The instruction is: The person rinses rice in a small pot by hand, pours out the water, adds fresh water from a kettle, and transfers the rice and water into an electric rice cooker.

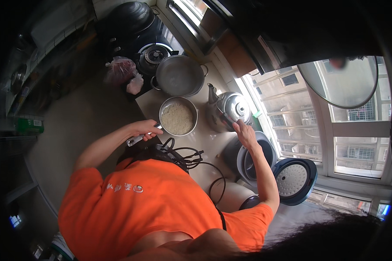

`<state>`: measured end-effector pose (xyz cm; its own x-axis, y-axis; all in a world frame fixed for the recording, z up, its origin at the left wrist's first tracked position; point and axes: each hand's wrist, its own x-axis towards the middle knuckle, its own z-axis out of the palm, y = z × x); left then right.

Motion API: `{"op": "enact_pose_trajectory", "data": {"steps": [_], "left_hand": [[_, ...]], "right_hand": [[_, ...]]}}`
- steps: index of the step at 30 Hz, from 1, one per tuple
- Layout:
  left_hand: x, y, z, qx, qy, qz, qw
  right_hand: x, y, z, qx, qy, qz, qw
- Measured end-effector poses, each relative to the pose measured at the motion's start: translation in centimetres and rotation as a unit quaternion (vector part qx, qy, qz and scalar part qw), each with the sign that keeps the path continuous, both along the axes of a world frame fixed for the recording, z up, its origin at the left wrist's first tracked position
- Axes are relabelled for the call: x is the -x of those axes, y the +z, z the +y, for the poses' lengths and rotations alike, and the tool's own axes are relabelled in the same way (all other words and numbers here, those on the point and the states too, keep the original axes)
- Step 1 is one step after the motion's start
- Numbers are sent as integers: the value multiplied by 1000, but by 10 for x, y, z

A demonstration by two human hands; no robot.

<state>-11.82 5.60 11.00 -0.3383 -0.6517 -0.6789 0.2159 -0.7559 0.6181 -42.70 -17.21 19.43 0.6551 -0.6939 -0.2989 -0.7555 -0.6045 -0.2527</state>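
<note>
A small metal saucepan (196,114) rests on or just above the light counter; I cannot tell which. White rice grains (177,118) cover its bottom. My left hand (146,128) is closed around its handle, whose silver end sticks out beyond my fingers. On my right, a shiny metal kettle (235,105) stands with its spout toward the far side. The fingers of my right hand (245,132) are closed on the kettle's dark handle, partly hiding it.
A wide grey pot (180,76) stands beyond the saucepan, near a gas burner (156,54) and plastic bags (121,71). An open rice cooker (250,158) sits by the window with its lid (293,180) raised. Black cables (194,157) lie across the near counter.
</note>
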Motion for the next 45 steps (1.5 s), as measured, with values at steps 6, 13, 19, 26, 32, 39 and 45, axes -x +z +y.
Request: {"op": "enact_pose_trajectory", "data": {"steps": [6,13,19,26,32,39,45], "left_hand": [[15,-34,-2,3,6,-37,999],[15,-47,1,4,17,-62,998],[12,-56,5,5,21,-64,998],[11,-63,6,1,29,-43,999],[10,-64,10,4,33,-44,998],[9,-69,12,0,29,-45,999],[10,-67,12,-8,30,-44,999]], "right_hand": [[-7,27,-40,52,-27,-156,986],[-33,44,-45,103,59,-111,987],[-65,61,-26,153,201,-24,967],[-95,67,-6,181,253,57,949],[-107,60,-3,190,274,89,939],[-110,60,-2,189,290,106,932],[-111,56,-4,174,297,119,931]]}}
